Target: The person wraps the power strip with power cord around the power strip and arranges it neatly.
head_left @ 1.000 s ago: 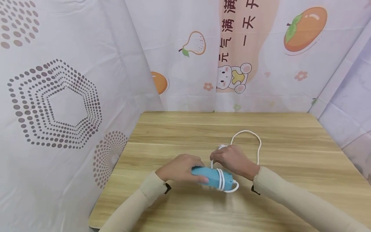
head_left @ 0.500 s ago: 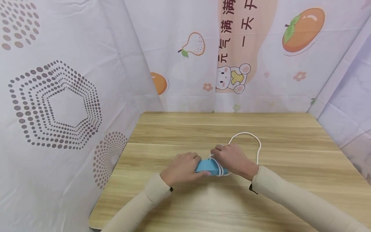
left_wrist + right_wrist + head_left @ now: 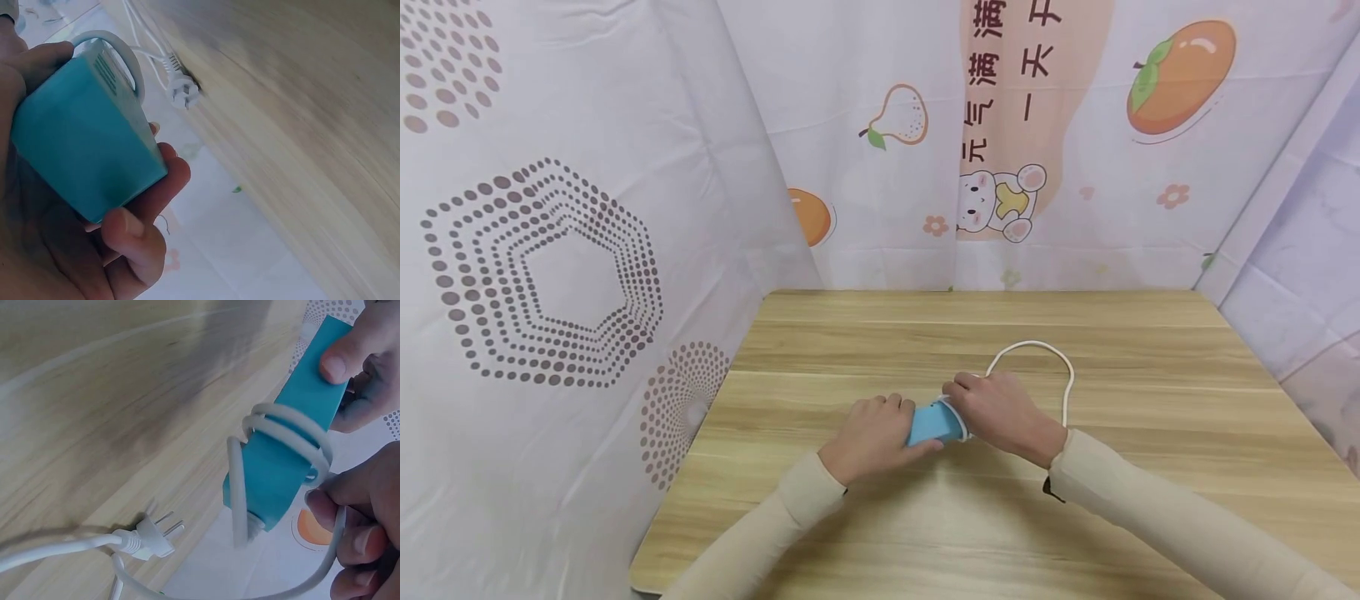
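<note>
My left hand (image 3: pixel 871 439) grips one end of a blue power strip (image 3: pixel 932 423), held above the table. In the left wrist view, fingers curl round the far side of the power strip (image 3: pixel 75 131). White cord (image 3: pixel 294 434) is wound round its other half. My right hand (image 3: pixel 1006 417) pinches the running cord close beside those turns, as the right wrist view shows. That hand hides the cord end of the strip in the head view. A white plug (image 3: pixel 150 539) with metal prongs lies on the table, its cord trailing away.
The wooden table (image 3: pixel 820 350) spreads under both hands. A slack loop of cord (image 3: pixel 1033 342) lies on it beyond the right hand. Printed white curtains (image 3: pixel 865 208) hang at the back and left edges.
The power strip's corded end has tilted up and away, under the right hand. The right hand has drawn the cord across the strip; the left keeps its grip.
</note>
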{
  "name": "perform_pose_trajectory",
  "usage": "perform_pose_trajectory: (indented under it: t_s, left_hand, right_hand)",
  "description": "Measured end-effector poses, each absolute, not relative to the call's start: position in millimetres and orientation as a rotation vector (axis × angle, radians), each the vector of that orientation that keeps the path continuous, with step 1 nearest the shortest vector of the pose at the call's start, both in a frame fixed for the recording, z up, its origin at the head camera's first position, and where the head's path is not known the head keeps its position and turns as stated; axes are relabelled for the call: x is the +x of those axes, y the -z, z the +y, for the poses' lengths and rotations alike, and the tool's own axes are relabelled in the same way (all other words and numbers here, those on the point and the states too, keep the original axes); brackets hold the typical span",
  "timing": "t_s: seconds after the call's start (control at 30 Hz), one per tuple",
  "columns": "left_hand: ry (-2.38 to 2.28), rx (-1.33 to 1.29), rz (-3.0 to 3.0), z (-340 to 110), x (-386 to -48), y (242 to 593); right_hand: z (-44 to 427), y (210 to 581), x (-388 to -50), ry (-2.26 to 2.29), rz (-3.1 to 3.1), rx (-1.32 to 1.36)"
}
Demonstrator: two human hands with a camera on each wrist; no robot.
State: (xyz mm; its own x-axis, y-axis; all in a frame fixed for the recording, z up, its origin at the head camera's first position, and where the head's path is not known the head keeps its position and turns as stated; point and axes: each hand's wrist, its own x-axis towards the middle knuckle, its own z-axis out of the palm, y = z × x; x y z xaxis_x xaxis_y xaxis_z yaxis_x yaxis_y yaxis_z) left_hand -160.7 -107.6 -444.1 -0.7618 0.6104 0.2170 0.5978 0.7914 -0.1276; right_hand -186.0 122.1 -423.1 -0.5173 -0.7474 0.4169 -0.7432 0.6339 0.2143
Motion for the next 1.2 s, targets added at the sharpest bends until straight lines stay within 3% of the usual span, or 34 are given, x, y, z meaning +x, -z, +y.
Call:
perform_pose_trajectory:
  t_s: [0.73, 1.2]
  left_hand:
    - [0.192, -0.615, -2.821, -121, -181, 452]
    - [0.556, -0.55, -2.85, -124, -180, 445]
  right_hand:
    - [127, 432, -184, -0.32, -2.356, 1.127]
    - [135, 433, -187, -0.416, -2.382, 1.039]
